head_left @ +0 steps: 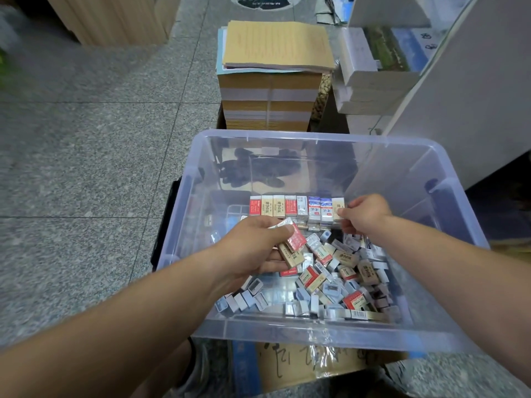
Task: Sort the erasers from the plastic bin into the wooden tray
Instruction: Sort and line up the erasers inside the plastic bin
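A clear plastic bin (184,214) holds a loose heap of small boxed erasers (339,280) in red, tan and white wrappers. Along the bin's far side, a neat row of upright erasers (290,206) stands side by side. My left hand (253,248) is inside the bin and grips several erasers (293,248), red and tan, between thumb and fingers. My right hand (365,214) pinches a tan eraser (338,208) at the right end of the row. No wooden tray is visible in this view.
The bin rests on a cardboard box (301,366) over a grey speckled floor (86,168). Behind it stands a tall stack of tan notebooks (270,81); white boxes (362,76) and a white cabinet (474,96) are at the right.
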`<state>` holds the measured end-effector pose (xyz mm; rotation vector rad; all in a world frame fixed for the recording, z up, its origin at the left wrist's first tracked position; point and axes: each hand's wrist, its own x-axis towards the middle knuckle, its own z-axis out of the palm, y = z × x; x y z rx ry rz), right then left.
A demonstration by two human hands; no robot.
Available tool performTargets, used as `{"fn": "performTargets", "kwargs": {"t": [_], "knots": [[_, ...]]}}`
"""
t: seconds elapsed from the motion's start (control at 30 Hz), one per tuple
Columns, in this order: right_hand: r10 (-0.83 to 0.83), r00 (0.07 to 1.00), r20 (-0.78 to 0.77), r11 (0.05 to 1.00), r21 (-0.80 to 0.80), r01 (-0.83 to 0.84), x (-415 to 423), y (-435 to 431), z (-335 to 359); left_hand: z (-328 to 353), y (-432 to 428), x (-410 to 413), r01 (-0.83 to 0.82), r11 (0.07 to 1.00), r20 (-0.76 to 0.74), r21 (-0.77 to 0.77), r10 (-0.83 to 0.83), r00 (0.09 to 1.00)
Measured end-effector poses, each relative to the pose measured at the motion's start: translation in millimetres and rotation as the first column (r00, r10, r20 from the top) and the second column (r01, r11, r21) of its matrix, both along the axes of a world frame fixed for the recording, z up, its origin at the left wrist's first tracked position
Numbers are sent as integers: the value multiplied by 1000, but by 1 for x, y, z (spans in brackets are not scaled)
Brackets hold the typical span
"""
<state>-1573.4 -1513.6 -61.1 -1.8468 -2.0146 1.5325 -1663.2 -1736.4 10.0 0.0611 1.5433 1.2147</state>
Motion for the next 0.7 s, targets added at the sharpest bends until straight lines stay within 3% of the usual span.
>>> {"fn": "performTargets", "kwargs": {"t": [0.27,0.3,0.37,0.43,0.5,0.6,0.7], "knots": [[149,971,189,963,197,-186,1,1,8,-2,1,-2,1,1000,-54,-22,-3,999],[182,970,160,955,205,-213,1,-4,19,-2,1,-2,5,1000,-76,-20,-6,997],[314,949,-44,947,89,-309,3,-22,49,0,0,-3,7,1000,-148,-1,-7,989],[478,845,-240,864,-47,-502,8,-48,82,4,-2,-4,33,999,-273,13,-28,962],[560,749,-353,787,-56,-615,12,-72,105,14,-4,-5,64,997,-350,49,-43,936],[488,743,-458,832,-13,-555,11,-91,119,33,-8,-8,47,984,-317,171,10,948],[296,756,-584,872,-157,-464,1,-98,129,53,-14,-18,51,973,-387,223,40,921]]}}
